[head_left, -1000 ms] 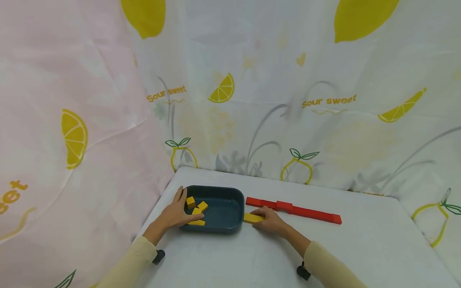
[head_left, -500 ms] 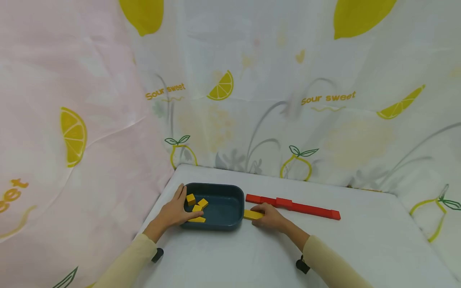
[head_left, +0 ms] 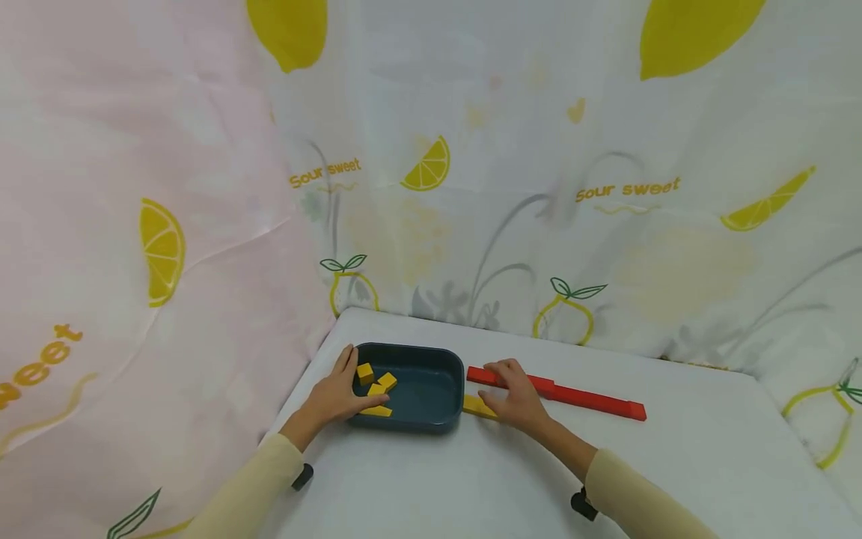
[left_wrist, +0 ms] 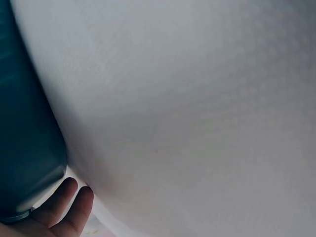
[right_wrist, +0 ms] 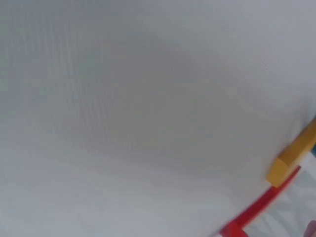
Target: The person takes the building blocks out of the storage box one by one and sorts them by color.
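Note:
In the head view a dark blue-green tray (head_left: 431,427) stands on the table, with several yellow blocks (head_left: 387,381) inside near its left end. My left hand (head_left: 334,394) holds that end, thumb over the near rim, fingers along the outside. Two of its fingertips show past the tray's corner in the left wrist view. A long yellow block (head_left: 475,406) lies against the tray's right side. Over its right end hovers my right hand (head_left: 521,398), fingers parted and apart from the block. In the right wrist view the yellow block (right_wrist: 291,158) lies free.
Several red blocks (head_left: 592,398) form a long line behind and right of my right hand, which hides part of it. The white tabletop (head_left: 431,486) meets a lemon-print cloth (head_left: 498,247) at the back and a pink cloth at the left.
My right hand has let go of the long yellow block and risen slightly, its fingers moving back towards the red line. The left hand and tray keep their places.

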`<action>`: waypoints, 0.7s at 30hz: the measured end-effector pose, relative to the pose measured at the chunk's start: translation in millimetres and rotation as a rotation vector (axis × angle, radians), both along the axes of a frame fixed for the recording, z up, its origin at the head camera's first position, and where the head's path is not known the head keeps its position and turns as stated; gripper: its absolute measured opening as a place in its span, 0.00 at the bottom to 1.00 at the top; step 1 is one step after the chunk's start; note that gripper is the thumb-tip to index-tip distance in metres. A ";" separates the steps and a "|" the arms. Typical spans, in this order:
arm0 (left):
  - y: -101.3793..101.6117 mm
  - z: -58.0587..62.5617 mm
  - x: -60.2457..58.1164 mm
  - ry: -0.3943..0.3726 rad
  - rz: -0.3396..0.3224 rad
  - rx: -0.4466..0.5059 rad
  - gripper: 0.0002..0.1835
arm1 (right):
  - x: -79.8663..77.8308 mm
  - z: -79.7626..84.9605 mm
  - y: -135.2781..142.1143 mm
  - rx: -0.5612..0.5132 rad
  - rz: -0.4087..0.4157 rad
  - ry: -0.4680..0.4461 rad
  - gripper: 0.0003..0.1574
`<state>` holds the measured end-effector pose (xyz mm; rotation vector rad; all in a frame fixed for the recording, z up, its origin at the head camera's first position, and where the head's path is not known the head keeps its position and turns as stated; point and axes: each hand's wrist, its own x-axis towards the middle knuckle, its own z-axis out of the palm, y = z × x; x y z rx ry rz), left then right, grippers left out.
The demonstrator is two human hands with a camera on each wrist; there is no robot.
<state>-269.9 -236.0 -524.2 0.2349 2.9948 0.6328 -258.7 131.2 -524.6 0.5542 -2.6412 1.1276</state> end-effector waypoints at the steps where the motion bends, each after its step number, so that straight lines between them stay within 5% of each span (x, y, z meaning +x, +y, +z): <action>1: -1.1 0.9 0.7 0.002 0.003 -0.005 0.71 | 0.3 3.8 -3.1 0.001 0.013 0.057 0.30; 8: -3.0 3.4 -1.4 0.014 0.006 -0.001 0.71 | -1.6 15.2 -26.7 0.157 0.155 0.210 0.36; 14: -1.3 -0.4 -0.4 0.007 0.006 0.013 0.71 | 1.3 17.0 -44.1 0.367 0.262 0.196 0.46; 21: 2.7 1.0 2.7 -0.004 0.014 0.022 0.72 | -3.4 18.6 -68.3 0.396 0.267 0.178 0.50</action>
